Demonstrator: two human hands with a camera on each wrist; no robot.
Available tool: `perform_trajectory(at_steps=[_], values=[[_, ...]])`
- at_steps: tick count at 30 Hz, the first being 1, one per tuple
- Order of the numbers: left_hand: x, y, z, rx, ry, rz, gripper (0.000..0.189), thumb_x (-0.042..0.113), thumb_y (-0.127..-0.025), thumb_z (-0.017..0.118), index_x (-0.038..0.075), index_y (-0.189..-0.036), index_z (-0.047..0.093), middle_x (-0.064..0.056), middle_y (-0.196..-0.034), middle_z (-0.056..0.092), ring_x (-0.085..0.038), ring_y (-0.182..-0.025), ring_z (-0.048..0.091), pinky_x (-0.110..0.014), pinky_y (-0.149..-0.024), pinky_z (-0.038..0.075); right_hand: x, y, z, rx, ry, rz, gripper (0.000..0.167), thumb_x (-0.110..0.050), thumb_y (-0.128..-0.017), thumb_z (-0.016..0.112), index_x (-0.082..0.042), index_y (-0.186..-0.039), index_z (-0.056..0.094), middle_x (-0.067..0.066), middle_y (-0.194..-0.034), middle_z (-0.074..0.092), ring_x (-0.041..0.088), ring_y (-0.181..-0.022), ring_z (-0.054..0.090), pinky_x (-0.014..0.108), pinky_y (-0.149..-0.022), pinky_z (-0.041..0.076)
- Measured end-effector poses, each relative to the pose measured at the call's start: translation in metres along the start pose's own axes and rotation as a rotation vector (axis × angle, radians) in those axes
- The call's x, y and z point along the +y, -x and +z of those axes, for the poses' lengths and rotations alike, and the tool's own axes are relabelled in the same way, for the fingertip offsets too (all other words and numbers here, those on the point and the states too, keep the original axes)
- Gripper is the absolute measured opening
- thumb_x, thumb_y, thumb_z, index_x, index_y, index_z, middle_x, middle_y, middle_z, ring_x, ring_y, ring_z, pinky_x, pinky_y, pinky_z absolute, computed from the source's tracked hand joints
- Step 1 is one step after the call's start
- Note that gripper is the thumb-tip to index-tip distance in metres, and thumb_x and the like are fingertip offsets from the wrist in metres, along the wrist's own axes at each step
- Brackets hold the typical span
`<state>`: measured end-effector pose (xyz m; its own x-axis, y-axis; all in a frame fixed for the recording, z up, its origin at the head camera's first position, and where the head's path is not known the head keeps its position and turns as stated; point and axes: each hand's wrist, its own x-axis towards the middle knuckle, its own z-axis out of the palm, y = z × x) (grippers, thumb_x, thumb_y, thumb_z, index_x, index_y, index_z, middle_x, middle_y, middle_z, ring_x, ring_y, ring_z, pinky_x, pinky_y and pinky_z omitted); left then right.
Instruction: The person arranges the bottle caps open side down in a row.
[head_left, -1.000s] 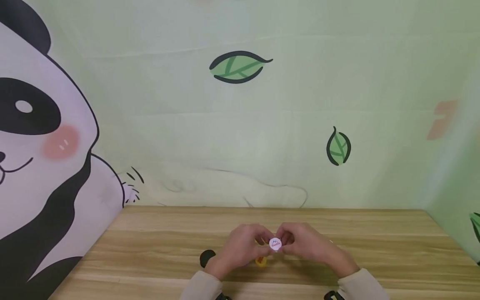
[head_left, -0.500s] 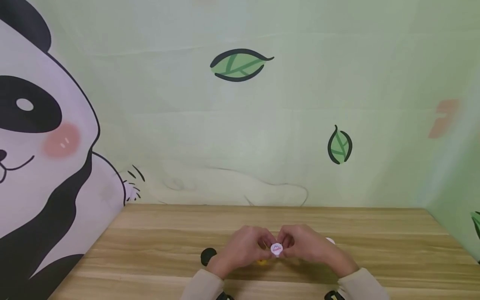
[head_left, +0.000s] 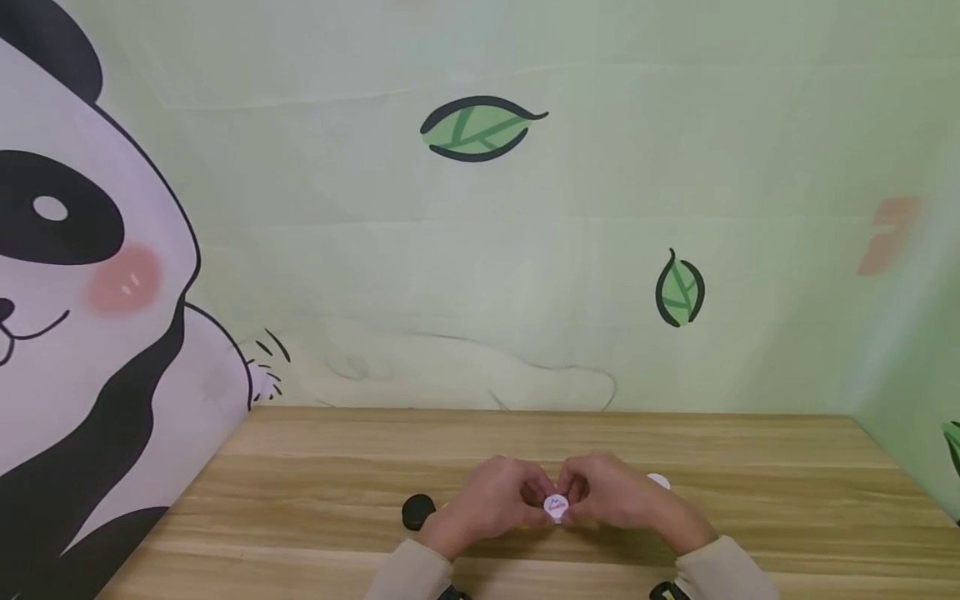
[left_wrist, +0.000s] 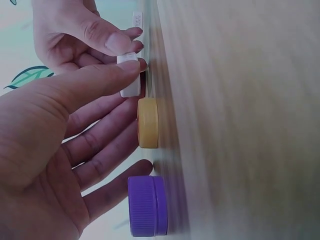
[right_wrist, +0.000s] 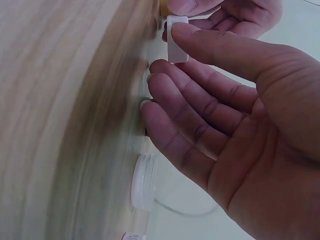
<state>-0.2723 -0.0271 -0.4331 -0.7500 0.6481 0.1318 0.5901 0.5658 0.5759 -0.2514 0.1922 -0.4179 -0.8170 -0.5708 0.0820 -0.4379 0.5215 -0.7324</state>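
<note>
A small round white bottle cap (head_left: 556, 506) with a printed logo on its top is held between both hands, low over the wooden table. My left hand (head_left: 495, 500) pinches one side with the thumb and forefinger; its other fingers spread out behind, as the left wrist view shows. The thumb and forefinger of my right hand (head_left: 611, 492) pinch the opposite side. Beneath the left hand stand a yellow cap (left_wrist: 148, 123) and a ribbed purple cap (left_wrist: 147, 206). The purple one is hidden in the head view.
A black cap (head_left: 418, 512) lies left of the left wrist. Beyond the right forearm is a white cap (head_left: 659, 481). A clear ribbed cap (right_wrist: 145, 181) stands near the right fingers, with another printed cap (right_wrist: 133, 236) at the frame's edge. The wooden table (head_left: 337, 450) meets a printed backdrop behind.
Both hands have come slightly down and nearer with the white cap between them. The white cap beyond the right forearm has come into fuller view, while the yellow one is now mostly covered.
</note>
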Motion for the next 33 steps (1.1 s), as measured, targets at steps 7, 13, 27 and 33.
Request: perform_trajectory(at_steps=[7, 13, 27, 33], values=[[0.0022, 0.001, 0.0011, -0.006, -0.02, 0.007, 0.019, 0.017, -0.084, 0.093, 0.015, -0.098, 0.08, 0.013, -0.086, 0.075, 0.004, -0.08, 0.065, -0.019, -0.079, 0.051, 0.0003, 0.0008, 0.0008, -0.027, -0.02, 0.026, 0.022, -0.002, -0.084, 0.087, -0.006, -0.095, 0.069, -0.005, -0.08, 0.066, 0.008, -0.071, 0.059, 0.025, -0.062, 0.051], [0.0032, 0.0005, 0.0027, -0.006, -0.049, 0.009, 0.019, 0.017, -0.083, 0.093, 0.015, -0.098, 0.081, 0.013, -0.088, 0.076, 0.005, -0.081, 0.066, -0.018, -0.079, 0.051, 0.0018, 0.0001, 0.0008, -0.042, 0.001, 0.05, 0.022, -0.004, -0.084, 0.088, -0.007, -0.095, 0.068, -0.006, -0.081, 0.065, 0.006, -0.069, 0.059, 0.024, -0.062, 0.051], [0.0035, -0.0003, 0.004, -0.012, -0.077, 0.003, 0.019, 0.018, -0.083, 0.093, 0.016, -0.098, 0.081, 0.014, -0.088, 0.076, 0.006, -0.082, 0.064, -0.018, -0.08, 0.051, 0.001, 0.0014, 0.0021, -0.038, 0.007, 0.059, 0.025, -0.001, -0.082, 0.088, -0.007, -0.095, 0.067, -0.005, -0.079, 0.062, 0.008, -0.069, 0.057, 0.024, -0.062, 0.049], [0.0036, -0.0006, 0.004, -0.016, -0.082, 0.0, 0.019, 0.018, -0.084, 0.093, 0.015, -0.099, 0.082, 0.014, -0.088, 0.076, 0.006, -0.082, 0.064, -0.018, -0.08, 0.051, 0.0029, 0.001, 0.002, -0.043, 0.007, 0.055, 0.025, -0.001, -0.082, 0.088, -0.007, -0.095, 0.067, -0.005, -0.079, 0.062, 0.008, -0.07, 0.057, 0.024, -0.063, 0.049]])
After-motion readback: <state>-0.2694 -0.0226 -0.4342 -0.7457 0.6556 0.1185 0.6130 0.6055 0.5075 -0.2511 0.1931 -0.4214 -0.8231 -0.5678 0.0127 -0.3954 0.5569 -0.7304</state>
